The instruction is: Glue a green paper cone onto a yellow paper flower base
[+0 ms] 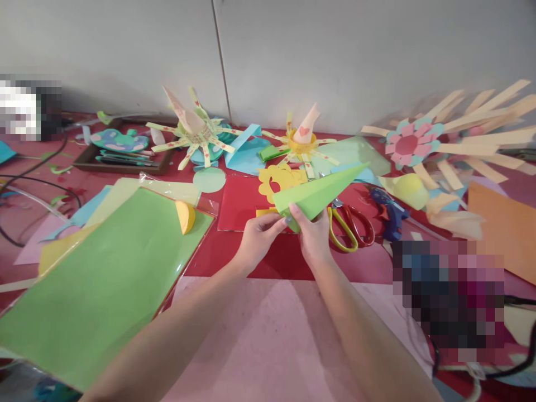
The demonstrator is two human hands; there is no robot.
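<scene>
Both my hands hold a light green paper cone point(320, 191) above the red table. Its point aims up and to the right. My left hand point(259, 237) pinches the wide end from the left, fingers closed on the paper. My right hand point(314, 237) grips the same end from below, thumb pressed on the green surface. Just behind the cone lies a yellow paper flower cut-out point(278, 180) on a red sheet point(238, 204).
Scissors with yellow and red handles point(352, 226) and a blue glue gun point(387, 209) lie right of my hands. A stack of green sheets point(100, 279) fills the left. Paper sun crafts point(196, 137) stand along the wall, a pink sheet point(268, 335) lies under my forearms.
</scene>
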